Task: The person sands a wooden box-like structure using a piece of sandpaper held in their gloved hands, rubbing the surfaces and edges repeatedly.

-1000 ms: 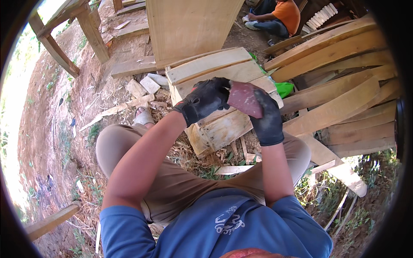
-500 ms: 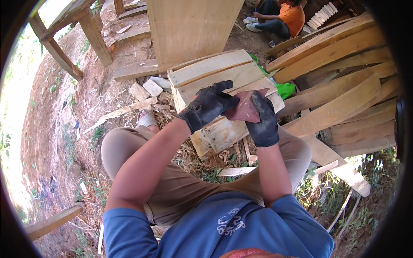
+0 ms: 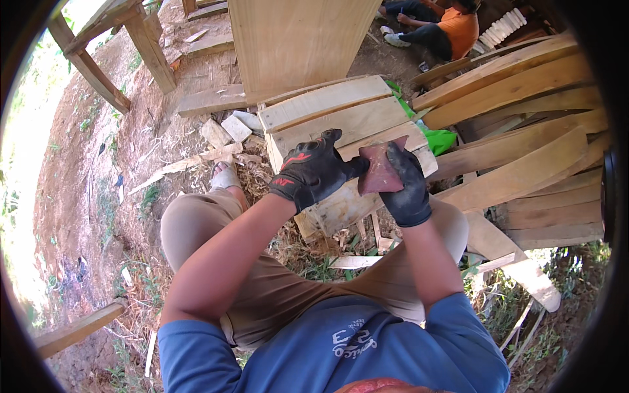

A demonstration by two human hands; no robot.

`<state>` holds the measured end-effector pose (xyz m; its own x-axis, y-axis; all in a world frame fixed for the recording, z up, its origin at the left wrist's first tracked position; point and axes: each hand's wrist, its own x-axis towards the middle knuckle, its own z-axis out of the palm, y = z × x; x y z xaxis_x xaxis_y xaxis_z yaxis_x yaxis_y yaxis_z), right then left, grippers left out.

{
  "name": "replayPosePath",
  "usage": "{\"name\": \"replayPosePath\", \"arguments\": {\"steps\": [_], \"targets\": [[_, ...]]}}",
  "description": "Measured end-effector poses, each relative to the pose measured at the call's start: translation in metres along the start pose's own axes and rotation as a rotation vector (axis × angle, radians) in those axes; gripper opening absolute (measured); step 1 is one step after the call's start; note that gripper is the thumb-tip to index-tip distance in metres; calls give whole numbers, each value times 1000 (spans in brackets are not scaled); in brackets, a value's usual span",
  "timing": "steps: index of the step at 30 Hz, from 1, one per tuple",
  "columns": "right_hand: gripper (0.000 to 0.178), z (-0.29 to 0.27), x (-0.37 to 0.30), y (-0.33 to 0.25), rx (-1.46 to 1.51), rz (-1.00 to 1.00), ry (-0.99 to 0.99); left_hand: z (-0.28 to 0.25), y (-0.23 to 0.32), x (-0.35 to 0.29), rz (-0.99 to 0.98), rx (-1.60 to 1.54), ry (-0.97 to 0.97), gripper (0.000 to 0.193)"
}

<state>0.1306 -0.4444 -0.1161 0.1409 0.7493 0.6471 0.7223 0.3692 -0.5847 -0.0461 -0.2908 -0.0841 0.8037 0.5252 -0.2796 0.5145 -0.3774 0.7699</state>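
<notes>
In black work gloves, both my hands are above a low wooden box or bench of pale planks [image 3: 334,118]. My right hand [image 3: 407,187] is closed on a bent, reddish-brown piece of sandpaper [image 3: 377,171], its thumb side pressed over the sheet. My left hand [image 3: 311,170] is just left of the sheet, fingers partly spread. One of its fingertips reaches the sheet's left edge; whether it touches is hard to tell. The sandpaper is held above the planks, and part of it is hidden behind the right glove.
Curved wooden boards [image 3: 517,147] are stacked at right. A tall plywood panel [image 3: 295,46] stands beyond the planks, beside a green plastic bag [image 3: 438,139]. A person in an orange shirt [image 3: 458,31] sits far right. Wood shavings [image 3: 252,187] litter the ground.
My left hand has turned and drawn slightly away from the sandpaper's middle toward its left edge. My right hand, still holding the sheet, has shifted a little right and nearer.
</notes>
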Motion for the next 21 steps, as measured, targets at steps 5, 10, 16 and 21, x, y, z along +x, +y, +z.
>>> {"name": "replayPosePath", "arguments": {"steps": [5, 10, 16, 21], "targets": [[42, -21, 15, 17, 174, 175, -158, 10, -1, 7, 8, 127, 78, 85], [17, -60, 25, 98, -191, 145, -382, 8, 1, 16, -20, 276, 180, 69], [21, -68, 47, 115, -804, 225, -606, -8, -15, 31, -128, 476, 272, 56], [21, -49, 36, 122, -803, 247, -536, -7, -44, 49, -44, 432, 316, 45]]}}
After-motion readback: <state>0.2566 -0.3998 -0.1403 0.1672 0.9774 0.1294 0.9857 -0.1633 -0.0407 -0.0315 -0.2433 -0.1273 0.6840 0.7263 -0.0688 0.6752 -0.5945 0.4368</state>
